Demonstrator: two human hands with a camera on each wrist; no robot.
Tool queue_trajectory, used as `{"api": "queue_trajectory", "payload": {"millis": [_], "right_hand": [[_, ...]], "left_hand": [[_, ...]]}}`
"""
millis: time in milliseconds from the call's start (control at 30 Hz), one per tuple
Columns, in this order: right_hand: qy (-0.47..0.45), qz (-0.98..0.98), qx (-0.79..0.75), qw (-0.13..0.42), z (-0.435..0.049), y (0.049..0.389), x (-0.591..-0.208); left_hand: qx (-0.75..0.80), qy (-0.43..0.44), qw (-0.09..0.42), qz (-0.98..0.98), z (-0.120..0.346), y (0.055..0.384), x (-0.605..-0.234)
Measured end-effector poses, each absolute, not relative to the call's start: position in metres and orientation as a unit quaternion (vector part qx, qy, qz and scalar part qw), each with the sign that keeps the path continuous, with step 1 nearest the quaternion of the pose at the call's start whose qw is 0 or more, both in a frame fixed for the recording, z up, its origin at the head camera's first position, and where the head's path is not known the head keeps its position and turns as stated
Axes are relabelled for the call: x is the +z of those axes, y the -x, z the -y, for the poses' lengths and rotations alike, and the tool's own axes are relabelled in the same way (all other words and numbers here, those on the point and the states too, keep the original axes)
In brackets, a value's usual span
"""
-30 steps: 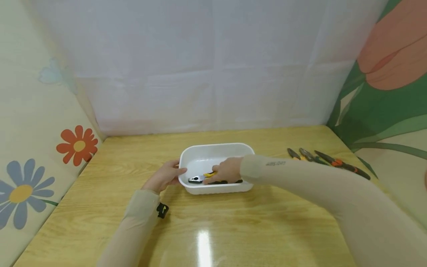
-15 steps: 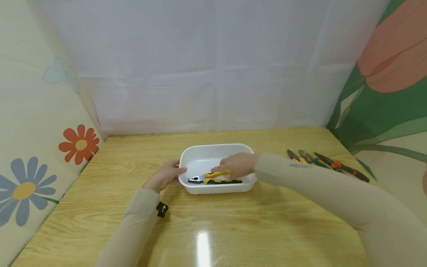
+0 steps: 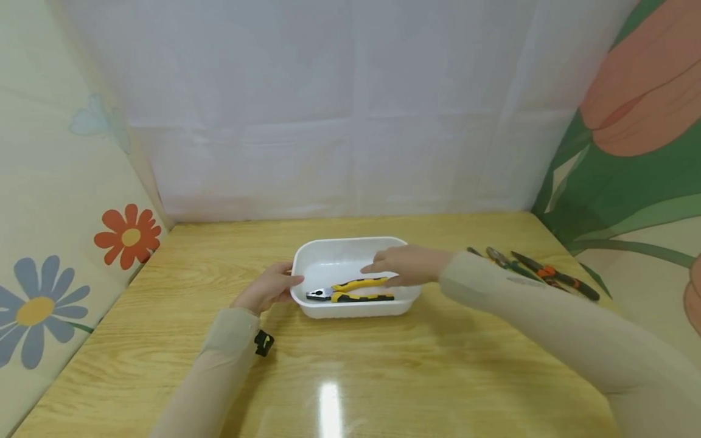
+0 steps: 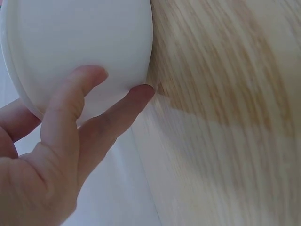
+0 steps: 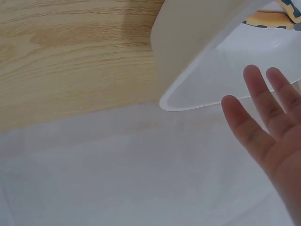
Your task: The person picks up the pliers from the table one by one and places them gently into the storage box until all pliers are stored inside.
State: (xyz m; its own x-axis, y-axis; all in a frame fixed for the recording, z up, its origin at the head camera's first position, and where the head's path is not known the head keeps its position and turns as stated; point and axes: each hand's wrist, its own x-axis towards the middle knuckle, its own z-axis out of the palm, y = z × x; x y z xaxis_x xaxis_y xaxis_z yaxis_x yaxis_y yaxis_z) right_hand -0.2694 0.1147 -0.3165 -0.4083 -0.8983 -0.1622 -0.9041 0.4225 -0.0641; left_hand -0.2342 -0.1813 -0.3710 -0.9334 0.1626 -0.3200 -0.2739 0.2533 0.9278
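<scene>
A white plastic tub (image 3: 356,310) stands on the wooden table, and a pair of pliers (image 3: 361,298) with yellow-and-black handles lies inside it, handles spread and metal head to the left. My left hand (image 3: 268,289) grips the tub's left end, thumb over the rim; in the left wrist view its fingers (image 4: 115,115) press the outer wall. Over the tub's right part is my right hand (image 3: 411,264), holding nothing, close to the handle ends. The right wrist view shows its fingers (image 5: 254,117) apart and nearly straight, with part of the yellow handles (image 5: 270,20) beyond.
To the right on the table (image 3: 438,377) lie pliers with orange-and-black handles (image 3: 572,281) and green-handled pliers (image 3: 499,258). Another tool (image 3: 474,250) is mostly hidden by the right sleeve. A white cloth (image 3: 328,121) hangs behind the table.
My right hand has let go of the yellow-and-black pliers and moved up and right, leaving them in the tub. The left hand stays on the tub's end.
</scene>
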Motion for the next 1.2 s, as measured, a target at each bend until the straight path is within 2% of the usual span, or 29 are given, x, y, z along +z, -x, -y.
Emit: {"api": "queue_trajectory", "payload": {"millis": [600,1200], "right_hand": [[0.506,-0.859,0.022,0.075,-0.126,0.255,-0.320],[0.525,-0.850,0.021,0.040,-0.127,0.253,-0.322]], "left_hand": [[0.603,0.048,0.177,-0.776,0.183,0.233,-0.375],[0.611,0.036,0.180,-0.770,0.186,0.234,-0.372]]}}
